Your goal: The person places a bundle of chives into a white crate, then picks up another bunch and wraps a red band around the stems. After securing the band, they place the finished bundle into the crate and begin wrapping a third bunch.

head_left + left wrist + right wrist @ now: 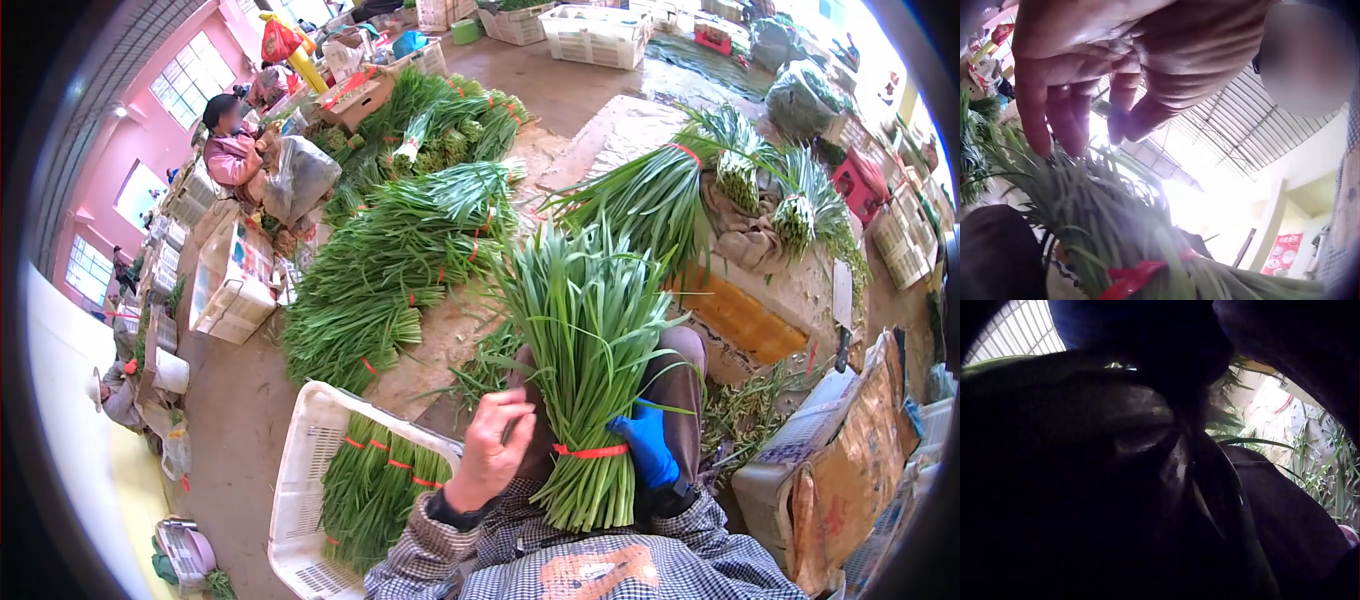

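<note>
In the head view, a thick bundle of garlic chives [590, 350] stands in the person's lap, leaves up and stalks down. A red band [592, 452] circles it near the stalks. The right hand [648, 442], in a blue glove, grips the bundle's right side just above the band. The bare left hand [495, 445] is raised left of the bundle with bent fingers. In the left wrist view, a small green leaf piece [1102, 107] shows between its thumb and fingers, over the bundle. The right wrist view is mostly dark, with the glove [1141, 337] close to the lens.
A white crate [290, 500] with banded bundles stands at the lower left. Ahead lies a large pile of bundles [390, 260]. On the right are more bundles [690, 190] on a bench, a knife [842, 300] and a worn crate [830, 470]. Another person [235, 155] sits farther back.
</note>
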`<state>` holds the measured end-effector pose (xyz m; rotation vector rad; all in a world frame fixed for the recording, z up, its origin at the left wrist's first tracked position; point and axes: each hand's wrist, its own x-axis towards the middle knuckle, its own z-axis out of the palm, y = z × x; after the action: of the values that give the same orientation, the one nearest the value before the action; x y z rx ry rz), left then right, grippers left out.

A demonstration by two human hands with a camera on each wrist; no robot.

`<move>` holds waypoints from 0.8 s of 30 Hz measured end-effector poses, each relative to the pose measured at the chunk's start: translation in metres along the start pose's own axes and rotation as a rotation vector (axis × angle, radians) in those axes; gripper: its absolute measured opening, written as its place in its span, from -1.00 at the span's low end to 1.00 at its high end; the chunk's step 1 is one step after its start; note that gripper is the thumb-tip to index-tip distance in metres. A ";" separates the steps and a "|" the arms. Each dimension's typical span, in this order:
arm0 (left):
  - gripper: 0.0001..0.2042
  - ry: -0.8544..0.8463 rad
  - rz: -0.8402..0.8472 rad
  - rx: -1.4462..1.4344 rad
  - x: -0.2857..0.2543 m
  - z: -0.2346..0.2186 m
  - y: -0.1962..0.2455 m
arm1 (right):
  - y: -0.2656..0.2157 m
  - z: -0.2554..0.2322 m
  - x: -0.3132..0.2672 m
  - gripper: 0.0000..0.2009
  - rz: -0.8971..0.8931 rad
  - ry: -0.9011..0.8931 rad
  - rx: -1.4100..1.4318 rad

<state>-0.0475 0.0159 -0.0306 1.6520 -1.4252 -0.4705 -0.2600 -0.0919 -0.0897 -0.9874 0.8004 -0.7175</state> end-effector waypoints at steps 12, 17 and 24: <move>-0.58 -0.151 -0.695 -1.189 0.005 0.032 -0.037 | -0.008 0.017 -0.003 -0.50 0.007 -0.050 0.020; -0.62 -0.109 -0.545 -0.997 0.031 0.047 -0.029 | -0.005 0.018 0.000 -0.50 -0.056 -0.109 -0.025; -0.75 0.237 -0.801 -1.456 0.040 0.045 -0.023 | 0.004 0.016 0.010 -0.60 -0.002 -0.072 -0.043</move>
<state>-0.0568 -0.0391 -0.0632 0.8509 0.0476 -1.2905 -0.2407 -0.0917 -0.0902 -1.0475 0.7550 -0.6653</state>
